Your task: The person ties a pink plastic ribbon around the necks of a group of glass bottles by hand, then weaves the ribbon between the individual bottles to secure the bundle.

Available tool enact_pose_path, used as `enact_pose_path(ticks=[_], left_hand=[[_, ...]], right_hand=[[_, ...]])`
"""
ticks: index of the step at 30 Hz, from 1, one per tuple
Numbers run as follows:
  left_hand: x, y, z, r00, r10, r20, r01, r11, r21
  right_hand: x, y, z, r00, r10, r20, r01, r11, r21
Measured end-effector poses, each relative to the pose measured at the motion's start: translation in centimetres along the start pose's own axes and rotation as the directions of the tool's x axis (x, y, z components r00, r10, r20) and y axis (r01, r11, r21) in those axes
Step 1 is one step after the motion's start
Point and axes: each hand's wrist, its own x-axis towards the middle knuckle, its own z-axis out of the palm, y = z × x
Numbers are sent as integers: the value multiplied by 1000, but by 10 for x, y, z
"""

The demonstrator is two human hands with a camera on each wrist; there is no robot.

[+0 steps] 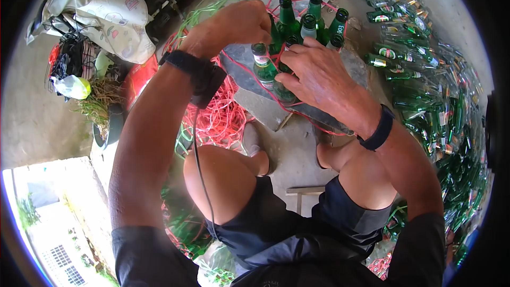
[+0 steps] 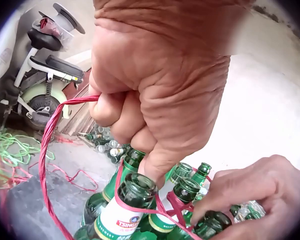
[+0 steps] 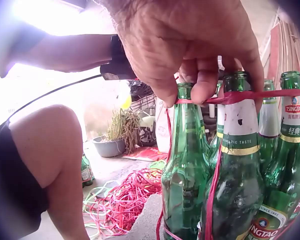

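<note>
Several green glass beer bottles (image 1: 287, 24) stand upright in a tight cluster on a grey stone slab (image 1: 241, 77). Red plastic string (image 2: 45, 172) runs around their necks. My left hand (image 1: 239, 26) is at the cluster's far left, with curled fingers gripping the string, which loops out of the fist in the left wrist view. At the near side, my right hand (image 1: 325, 77) pinches the neck of a front bottle (image 3: 185, 155) between thumb and finger, close to the string. A Tsingtao-labelled bottle (image 2: 121, 217) stands under my left hand.
A heap of red string (image 1: 218, 109) lies left of the slab, with green string (image 1: 210, 8) beyond it. Many empty bottles (image 1: 419, 85) are piled along the right side. A parked scooter (image 2: 45, 82) and a potted plant (image 3: 121, 131) stand farther off.
</note>
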Motion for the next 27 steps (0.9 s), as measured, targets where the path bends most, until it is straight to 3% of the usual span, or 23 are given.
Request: enact_pose_path(ticks=[2,6,8,12,14,18,20,24,26,27], left_hand=[[2,-1,-1,996,-17,87,28,991,-130],[-1,-8,6,997,-31,73,43,984,-174],[-2,-16,13,998,55,-20,-57,992,-115],[-11,-20,21,999,39,-34,-42,996,-85],[-17,-26,32,984,49,-169,-83,977,-196],[-30,-23,42,966,36,-258,-96,970,-224],[-34,-21,52,927,-59,-372,-55,956,-289],[-41,-10,66,871,-208,-445,-15,894,-448],[-44,2,62,812,-430,-394,260,872,-416],[-44,-2,65,812,-429,-396,259,872,-415]], right_hand=[[-1,-1,0,1000,3,0,-3,1000,18],[-1,-2,-3,1000,-4,2,4,1000,0],[-1,-1,-5,1000,-13,6,13,1000,-9],[0,-1,-5,1000,-7,30,8,1000,-15],[0,2,-3,999,-15,28,15,1000,-21],[-1,1,-3,999,-41,-9,41,999,-16],[-1,1,-5,999,-30,12,30,999,-38],[-3,2,-3,1000,-22,4,22,999,-25],[-5,2,-3,1000,-23,-4,23,999,-23],[-6,2,-4,1000,-16,1,16,999,-29]])
